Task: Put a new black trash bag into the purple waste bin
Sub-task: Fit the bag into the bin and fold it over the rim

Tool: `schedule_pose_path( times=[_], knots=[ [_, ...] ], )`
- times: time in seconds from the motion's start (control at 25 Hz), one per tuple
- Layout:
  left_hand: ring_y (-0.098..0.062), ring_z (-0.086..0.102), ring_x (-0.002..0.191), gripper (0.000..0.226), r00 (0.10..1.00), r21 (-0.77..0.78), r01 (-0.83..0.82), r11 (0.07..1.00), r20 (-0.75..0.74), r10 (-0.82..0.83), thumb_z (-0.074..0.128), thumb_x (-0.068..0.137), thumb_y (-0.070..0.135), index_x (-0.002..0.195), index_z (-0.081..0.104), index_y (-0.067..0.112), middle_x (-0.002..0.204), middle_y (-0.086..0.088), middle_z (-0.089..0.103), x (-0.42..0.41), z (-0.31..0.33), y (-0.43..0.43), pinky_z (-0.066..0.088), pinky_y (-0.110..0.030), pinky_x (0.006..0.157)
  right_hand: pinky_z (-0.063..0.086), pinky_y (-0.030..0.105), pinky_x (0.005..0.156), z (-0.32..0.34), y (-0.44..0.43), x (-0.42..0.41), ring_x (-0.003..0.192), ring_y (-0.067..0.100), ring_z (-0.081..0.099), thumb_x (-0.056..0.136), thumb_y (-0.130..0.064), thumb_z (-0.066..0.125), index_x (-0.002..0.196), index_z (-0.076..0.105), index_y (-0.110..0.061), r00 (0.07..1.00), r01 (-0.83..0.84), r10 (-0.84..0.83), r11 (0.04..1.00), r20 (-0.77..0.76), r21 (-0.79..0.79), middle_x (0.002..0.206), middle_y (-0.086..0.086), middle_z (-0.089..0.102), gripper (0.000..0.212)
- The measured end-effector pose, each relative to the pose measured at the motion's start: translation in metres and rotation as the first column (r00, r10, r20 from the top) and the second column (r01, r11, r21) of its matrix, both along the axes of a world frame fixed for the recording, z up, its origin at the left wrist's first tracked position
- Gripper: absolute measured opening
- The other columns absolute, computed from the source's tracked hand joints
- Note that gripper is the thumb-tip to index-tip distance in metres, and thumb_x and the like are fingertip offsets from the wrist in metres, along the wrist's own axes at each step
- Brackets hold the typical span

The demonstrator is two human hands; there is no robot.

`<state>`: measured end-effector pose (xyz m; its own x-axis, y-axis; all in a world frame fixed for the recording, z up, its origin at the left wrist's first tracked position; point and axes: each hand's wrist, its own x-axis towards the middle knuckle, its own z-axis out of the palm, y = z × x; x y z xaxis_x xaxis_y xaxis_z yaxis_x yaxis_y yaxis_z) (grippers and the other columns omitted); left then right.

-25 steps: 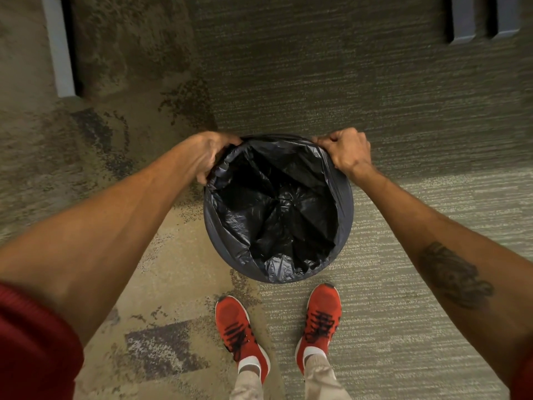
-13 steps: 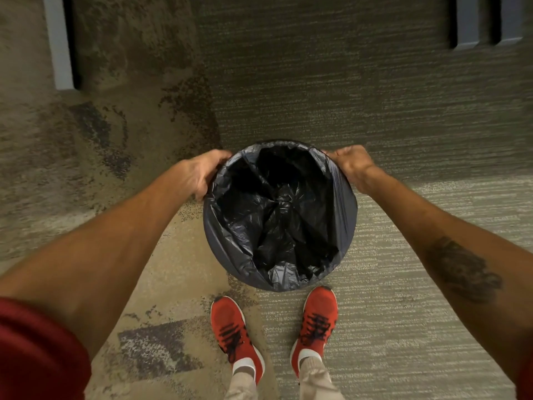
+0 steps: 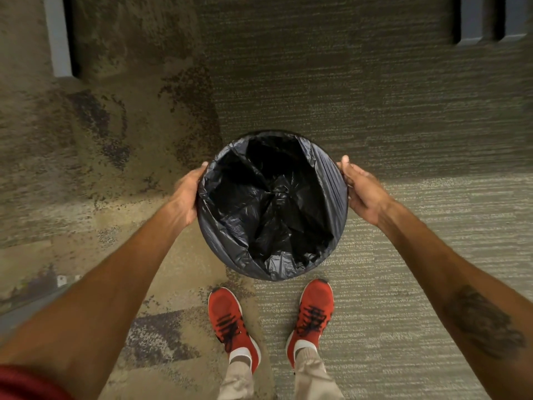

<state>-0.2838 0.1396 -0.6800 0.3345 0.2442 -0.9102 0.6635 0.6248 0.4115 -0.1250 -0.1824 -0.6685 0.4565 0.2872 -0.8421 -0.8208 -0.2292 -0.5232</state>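
A round waste bin (image 3: 269,132) stands on the carpet in front of my feet, and only a thin dark strip of its far rim shows. A black trash bag (image 3: 274,203) lines the inside, and its top is folded over the rim and down the outer wall. My left hand (image 3: 187,194) is cupped on the bag-covered left side, with its fingers hidden behind the wall. On the right side, my right hand (image 3: 362,192) holds the bag just below the rim, thumb at the edge. The bin's purple colour is hidden by the bag.
My two red shoes (image 3: 230,321) (image 3: 313,313) stand just short of the bin. A grey furniture leg (image 3: 59,39) is at the far left, and two more grey legs (image 3: 473,20) are at the far right. Patterned carpet surrounds the bin.
Both hands have slid from the far rim, where they gripped the bag's edge, down and around to the bin's left and right sides. The bag now sits lower over the wall.
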Motion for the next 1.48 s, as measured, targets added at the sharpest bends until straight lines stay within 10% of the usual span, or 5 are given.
schedule_pose_path(
  times=[0.64, 0.96, 1.24, 1.4, 1.48],
  knots=[
    [-0.024, 0.063, 0.114, 0.031, 0.850, -0.313, -0.510, 0.801, -0.043, 0.525, 0.049, 0.101, 0.037, 0.117, 0.064, 0.014, 0.112, -0.006, 0.073, -0.130, 0.008, -0.109, 0.049, -0.049, 0.097, 0.062, 0.040, 0.080, -0.005, -0.020, -0.055, 0.104, 0.023, 0.073, 0.099, -0.028, 0.059, 0.134, 0.058, -0.005, 0.876, 0.444, -0.400, 0.887, -0.270, 0.126, 0.119, 0.011, 0.072, 0.042],
    [-0.026, 0.075, 0.091, 0.023, 0.810, -0.290, -0.584, 0.759, -0.148, 0.567, 0.050, 0.103, 0.024, 0.110, 0.066, 0.008, 0.106, -0.013, 0.075, -0.125, -0.027, -0.105, 0.063, -0.040, 0.063, 0.063, 0.036, 0.067, -0.006, -0.007, -0.053, 0.090, 0.022, 0.077, 0.106, -0.016, 0.045, 0.109, 0.069, -0.003, 0.864, 0.436, -0.410, 0.900, -0.291, 0.025, 0.102, 0.014, 0.077, 0.027],
    [-0.031, 0.061, 0.125, 0.035, 0.867, -0.198, -0.475, 0.858, -0.272, 0.417, 0.047, 0.103, 0.022, 0.132, 0.062, 0.008, 0.133, -0.014, 0.066, -0.115, -0.049, -0.096, 0.048, -0.050, 0.108, 0.064, 0.042, 0.072, -0.011, 0.004, -0.052, 0.097, 0.028, 0.075, 0.107, -0.013, 0.034, 0.120, 0.065, 0.001, 0.887, 0.380, -0.368, 0.925, -0.280, -0.011, 0.113, 0.020, 0.074, 0.037],
    [-0.018, 0.063, 0.084, 0.016, 0.859, -0.041, -0.431, 0.902, -0.327, 0.395, 0.053, 0.100, 0.016, 0.099, 0.069, 0.016, 0.098, -0.006, 0.070, -0.112, -0.037, -0.094, 0.056, -0.030, 0.073, 0.064, 0.037, 0.072, -0.004, 0.010, -0.052, 0.093, 0.025, 0.076, 0.105, -0.013, 0.039, 0.112, 0.069, -0.006, 0.916, 0.322, -0.340, 0.940, -0.215, -0.114, 0.107, 0.015, 0.076, 0.032],
    [-0.013, 0.059, 0.071, 0.017, 0.817, 0.169, -0.479, 0.861, -0.272, 0.508, 0.054, 0.102, 0.019, 0.105, 0.070, 0.018, 0.087, -0.002, 0.068, -0.112, -0.020, -0.097, 0.052, -0.024, 0.059, 0.060, 0.026, 0.066, -0.003, 0.010, -0.056, 0.090, 0.019, 0.069, 0.101, -0.009, 0.045, 0.103, 0.071, -0.010, 0.951, 0.309, -0.296, 0.897, 0.090, -0.317, 0.095, 0.005, 0.074, 0.026]
  ],
)
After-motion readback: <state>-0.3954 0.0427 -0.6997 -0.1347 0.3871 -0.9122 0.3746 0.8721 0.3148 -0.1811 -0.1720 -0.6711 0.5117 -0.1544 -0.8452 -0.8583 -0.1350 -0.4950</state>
